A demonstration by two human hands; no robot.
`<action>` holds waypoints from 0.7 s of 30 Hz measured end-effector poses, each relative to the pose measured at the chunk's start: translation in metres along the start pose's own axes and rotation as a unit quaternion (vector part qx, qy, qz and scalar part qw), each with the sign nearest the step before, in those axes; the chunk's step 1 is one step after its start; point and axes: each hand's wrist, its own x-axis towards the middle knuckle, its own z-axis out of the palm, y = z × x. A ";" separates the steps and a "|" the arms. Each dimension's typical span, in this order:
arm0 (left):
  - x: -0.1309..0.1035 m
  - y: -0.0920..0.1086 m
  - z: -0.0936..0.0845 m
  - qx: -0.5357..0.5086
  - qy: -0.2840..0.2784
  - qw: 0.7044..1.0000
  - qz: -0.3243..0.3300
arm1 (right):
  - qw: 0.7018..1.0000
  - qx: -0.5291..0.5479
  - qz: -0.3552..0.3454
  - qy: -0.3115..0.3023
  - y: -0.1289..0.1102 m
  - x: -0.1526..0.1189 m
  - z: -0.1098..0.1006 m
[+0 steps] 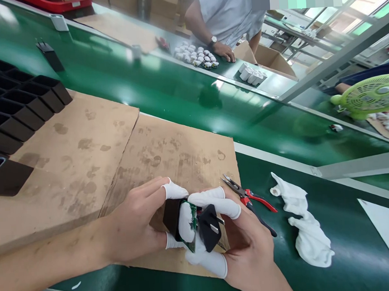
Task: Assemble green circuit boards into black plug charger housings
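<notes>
My left hand (143, 222), with white finger cots on its thumb and a fingertip, grips a black plastic charger housing (171, 218). Partly inside the housing's open end sits a green circuit board (194, 213) with a white block of filler (186, 222) on it. My right hand (238, 234), also in white finger cots, pinches the board and the black plug cover (209, 227) with metal prongs. The cover stands apart from the housing, tilted. Behind the right hand, pliers (242, 190) with red and black handles lie partly hidden.
Cardboard (168, 151) covers the bench under my hands. Rows of black housings (23, 106) stand at left. White cloth gloves (302, 218) lie at right. Beyond runs a green conveyor belt (178, 94) carrying an assembled adapter (49, 53). A co-worker's hand (224, 51) rests near white-topped boards (196, 55).
</notes>
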 end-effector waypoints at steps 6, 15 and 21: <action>-0.001 0.000 0.001 0.003 0.004 1.000 -0.006 | 1.000 -0.028 -0.006 -0.004 0.004 -0.002 0.001; 0.001 0.002 -0.002 0.010 0.017 1.000 0.007 | 0.997 0.054 -0.008 0.062 0.000 -0.005 0.000; 0.001 0.001 -0.001 0.006 0.018 0.999 0.035 | 0.995 0.076 0.015 0.062 -0.008 -0.002 -0.003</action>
